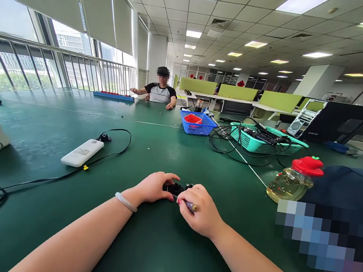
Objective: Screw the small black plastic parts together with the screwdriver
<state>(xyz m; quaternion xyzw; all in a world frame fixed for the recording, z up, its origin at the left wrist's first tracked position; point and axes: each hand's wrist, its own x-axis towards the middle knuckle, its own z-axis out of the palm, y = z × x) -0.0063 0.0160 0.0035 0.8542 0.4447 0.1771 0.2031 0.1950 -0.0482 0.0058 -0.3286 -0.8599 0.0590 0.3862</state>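
On the green tabletop (164, 251), my left hand (153, 187) is closed around one side of a small black object (175, 189). Thumb and fingers hold it at the left; its exact kind is hard to make out, as both hands cover much of it. Against its right side is my right hand (199, 209), fingers wrapped round a slim pen-like tool (191, 206) with a gold-coloured end. This tool slants, its far end pointing toward the black object, where its tip is hidden. A pale bangle (125, 202) circles my left wrist.
A white power bank-like box (82, 153) with a black cable lies left. Behind are a blue basket (198, 128) and a teal basket (250, 142) of cables. A red-lidded bottle (292, 182) stands right, near another person's dark sleeve. Someone sits across the table (159, 94).
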